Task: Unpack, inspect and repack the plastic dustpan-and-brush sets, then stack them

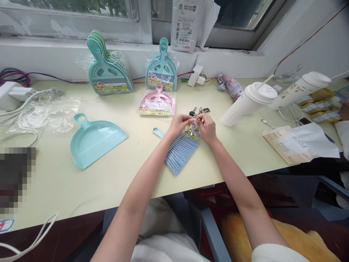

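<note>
My left hand (pixel 179 123) and my right hand (pixel 207 127) meet above the table, fingers pinched on a small crumpled clear plastic bag (pixel 195 129). A colourful label (pixel 190 132) lies at the bag's left side. Beneath and left of the bag, a blue brush (pixel 180 153) rests with its bristles toward me, partly behind my left forearm. Just beyond my fingers are keys (pixel 193 113). A light blue dustpan (pixel 98 140) lies by itself farther left.
Wrapped dustpan sets (pixel 107 72) lean at the back wall, with another blue one (pixel 161 67) and a pink one (pixel 157 102). White cups (pixel 248 103) and a paper bag (pixel 297 143) are right. Plastic wrap (pixel 49 114) and cables lie left.
</note>
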`<state>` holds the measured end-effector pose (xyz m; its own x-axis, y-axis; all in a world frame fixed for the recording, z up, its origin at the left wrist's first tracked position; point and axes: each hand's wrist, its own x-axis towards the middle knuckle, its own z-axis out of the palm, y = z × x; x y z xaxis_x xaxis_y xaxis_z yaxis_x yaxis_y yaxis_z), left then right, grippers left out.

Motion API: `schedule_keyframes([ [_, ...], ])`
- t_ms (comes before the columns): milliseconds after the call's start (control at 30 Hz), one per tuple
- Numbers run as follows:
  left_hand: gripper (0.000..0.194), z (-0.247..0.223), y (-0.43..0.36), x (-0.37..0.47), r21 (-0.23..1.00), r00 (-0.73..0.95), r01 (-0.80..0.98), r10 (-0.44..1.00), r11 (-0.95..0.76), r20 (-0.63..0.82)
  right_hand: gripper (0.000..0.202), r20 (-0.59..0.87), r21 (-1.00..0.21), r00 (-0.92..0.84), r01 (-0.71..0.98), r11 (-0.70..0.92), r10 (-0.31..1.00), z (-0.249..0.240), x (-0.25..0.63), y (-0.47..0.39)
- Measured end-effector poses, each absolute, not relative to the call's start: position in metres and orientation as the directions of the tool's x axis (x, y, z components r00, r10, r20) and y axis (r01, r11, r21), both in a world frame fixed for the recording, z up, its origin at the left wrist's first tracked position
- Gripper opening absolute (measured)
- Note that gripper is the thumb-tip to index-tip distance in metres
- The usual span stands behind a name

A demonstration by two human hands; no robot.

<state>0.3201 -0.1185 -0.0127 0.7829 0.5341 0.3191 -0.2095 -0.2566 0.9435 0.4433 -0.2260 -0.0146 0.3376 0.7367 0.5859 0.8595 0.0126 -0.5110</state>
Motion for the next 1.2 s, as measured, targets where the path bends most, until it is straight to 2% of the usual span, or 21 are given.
schedule_keyframes([
  [167,0.036,-0.015,-0.119,0.322,0.949,0.736,-0.203,0.601,-0.24,0.31,0.016,0.564,-0.607,0.416,0.794,0.018,0.713,-0.01,0.44,-0.225],
  [267,0.033,-0.018,-0.118,0.324,0.946,0.734,-0.198,0.601,-0.257,0.317,0.017,0.554,-0.618,0.461,0.785,-0.028,0.693,-0.011,0.44,-0.224],
  [433,0.025,-0.02,-0.117,0.325,0.911,0.726,-0.135,0.587,-0.389,0.358,0.016,0.597,-0.505,0.451,0.854,-0.126,0.663,-0.015,0.44,-0.225],
  [600,0.026,-0.015,-0.118,0.322,0.889,0.75,-0.088,0.557,-0.449,0.356,0.014,0.631,-0.378,0.358,0.917,-0.13,0.688,-0.017,0.439,-0.227],
  [833,0.031,-0.012,-0.116,0.321,0.875,0.777,-0.095,0.514,-0.474,0.363,0.016,0.632,-0.324,0.28,0.943,-0.083,0.722,-0.019,0.441,-0.229],
  [1033,0.026,-0.011,-0.118,0.32,0.88,0.772,-0.118,0.515,-0.46,0.372,0.018,0.619,-0.374,0.282,0.926,-0.041,0.733,-0.017,0.44,-0.229],
  [1133,0.025,-0.012,-0.119,0.321,0.885,0.751,-0.128,0.539,-0.447,0.381,0.019,0.609,-0.448,0.334,0.894,-0.036,0.719,-0.015,0.442,-0.227],
  [1200,0.021,-0.012,-0.121,0.322,0.859,0.733,-0.118,0.54,-0.498,0.414,0.02,0.597,-0.52,0.402,0.853,-0.047,0.695,-0.013,0.444,-0.225],
])
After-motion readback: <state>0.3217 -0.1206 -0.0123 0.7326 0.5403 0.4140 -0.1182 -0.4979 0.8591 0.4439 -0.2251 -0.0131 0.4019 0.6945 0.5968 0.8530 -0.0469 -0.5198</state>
